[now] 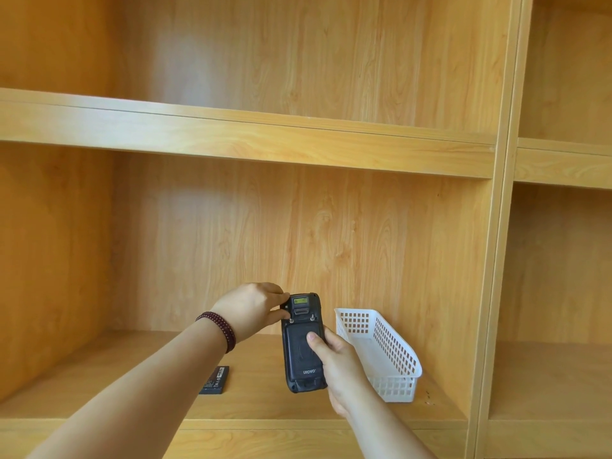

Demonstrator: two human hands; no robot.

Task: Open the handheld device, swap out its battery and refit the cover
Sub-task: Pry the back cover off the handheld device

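Observation:
A dark grey handheld device (299,366) is held upright above the shelf, its back facing me, with the back cover (298,351) fitted on it. My right hand (341,369) grips its lower right side, thumb pressed on the cover. My left hand (253,309) pinches the device's top left corner near the two cover screws. A flat black battery (215,380) lies on the shelf board to the lower left of the device, untouched.
A white perforated plastic basket (385,356) stands on the wooden shelf (132,385) just right of my right hand. An upright divider (490,293) bounds the compartment on the right; another shelf board (231,134) runs overhead.

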